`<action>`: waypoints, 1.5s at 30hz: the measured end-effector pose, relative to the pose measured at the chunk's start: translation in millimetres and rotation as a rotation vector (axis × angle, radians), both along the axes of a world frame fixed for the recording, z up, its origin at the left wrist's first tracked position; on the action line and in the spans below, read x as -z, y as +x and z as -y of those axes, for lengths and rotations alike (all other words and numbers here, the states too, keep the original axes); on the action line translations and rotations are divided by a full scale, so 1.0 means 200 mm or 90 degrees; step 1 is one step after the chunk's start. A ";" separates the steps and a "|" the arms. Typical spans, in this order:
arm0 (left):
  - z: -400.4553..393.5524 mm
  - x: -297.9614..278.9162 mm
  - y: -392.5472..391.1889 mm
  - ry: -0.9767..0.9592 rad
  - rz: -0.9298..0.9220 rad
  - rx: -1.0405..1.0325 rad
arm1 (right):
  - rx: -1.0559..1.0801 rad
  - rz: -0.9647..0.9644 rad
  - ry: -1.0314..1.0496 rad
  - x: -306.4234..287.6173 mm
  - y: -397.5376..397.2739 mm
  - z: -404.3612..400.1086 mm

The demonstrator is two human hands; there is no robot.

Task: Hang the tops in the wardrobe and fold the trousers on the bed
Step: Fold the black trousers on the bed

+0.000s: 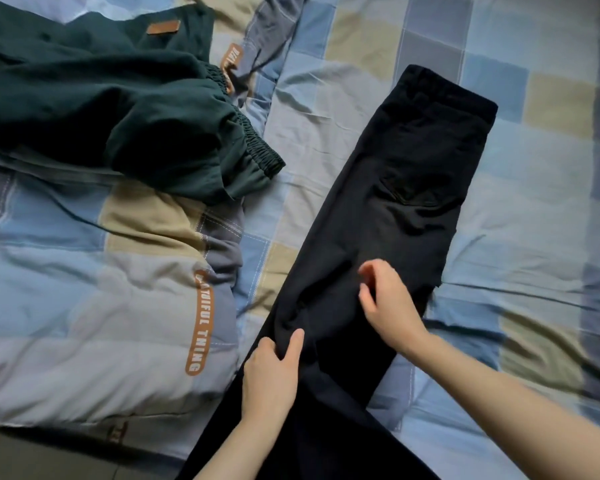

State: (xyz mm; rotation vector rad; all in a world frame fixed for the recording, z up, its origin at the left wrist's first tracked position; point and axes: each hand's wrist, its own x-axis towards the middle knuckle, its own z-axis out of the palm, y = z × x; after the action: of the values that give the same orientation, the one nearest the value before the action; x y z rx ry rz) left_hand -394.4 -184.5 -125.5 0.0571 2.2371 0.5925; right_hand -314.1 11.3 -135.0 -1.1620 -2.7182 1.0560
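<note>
Black trousers [392, 202] lie lengthwise down the checked bed [534, 202], waistband far, the left hand [271, 375] pinching a fold at their near left edge while the right hand [388, 303] hovers blurred, fingers loosely curled, green trousers [118, 109] heaped left.

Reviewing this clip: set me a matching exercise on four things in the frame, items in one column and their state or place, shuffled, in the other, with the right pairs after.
Column 1:
1. black trousers
2. dark green garment
3. left hand
4. right hand

Column 2:
A. pinches a fold of black cloth at the trousers' left edge
B. lies crumpled at the upper left of the bed
C. lies flat and lengthwise, waistband far from the person
D. is over the black cloth, fingers blurred

Pairs: 1-C, 2-B, 3-A, 4-D
</note>
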 end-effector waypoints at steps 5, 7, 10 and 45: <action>0.07 -0.02 -0.01 0.017 -0.037 0.129 | -0.112 0.128 -0.094 -0.01 0.46 0.48; 0.09 -0.01 -0.06 0.033 0.007 0.115 | -0.161 0.239 -0.145 0.02 0.55 0.61; 0.16 0.00 -0.10 0.042 -0.002 0.090 | -0.106 0.341 -0.266 0.04 0.61 0.69; 1.34 0.12 -0.22 0.156 0.219 0.211 | 0.616 0.145 -0.415 0.24 0.71 1.72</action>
State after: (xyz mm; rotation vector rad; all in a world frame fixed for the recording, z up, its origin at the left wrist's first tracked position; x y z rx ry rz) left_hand -439.3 -452.4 -148.8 0.4114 1.7656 0.6360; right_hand -172.7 -332.6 -182.8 -2.3982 -1.4468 1.6400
